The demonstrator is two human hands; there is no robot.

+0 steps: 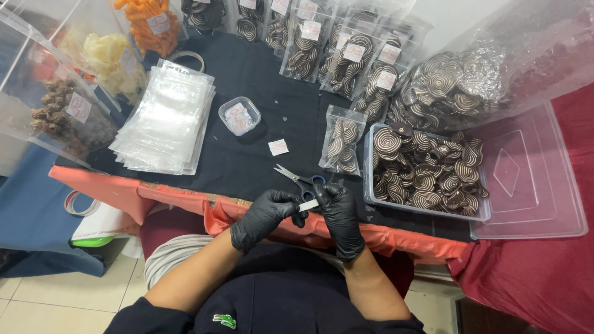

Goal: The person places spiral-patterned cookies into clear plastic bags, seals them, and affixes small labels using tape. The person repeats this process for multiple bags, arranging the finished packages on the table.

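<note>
Both gloved hands are pinching a small white paper strip (308, 205) between them, left hand (265, 216) on its left end and right hand (339, 213) on the right, just in front of the scissors (302, 180) lying on the black cloth (247, 167). It looks feather-light and floppy, probably sticky-backed, so I'd hold it by the edges with fingertips only or it'll curl. The tub of swirl cookies (427, 213) sits right of the scissors, the stack of clear bags (166, 120) off to their left.

Bare black counter (247, 161) lies open between the bag stack (164, 117) and cookie tub (427, 170) — only scissors (300, 179) intrude near.
</note>
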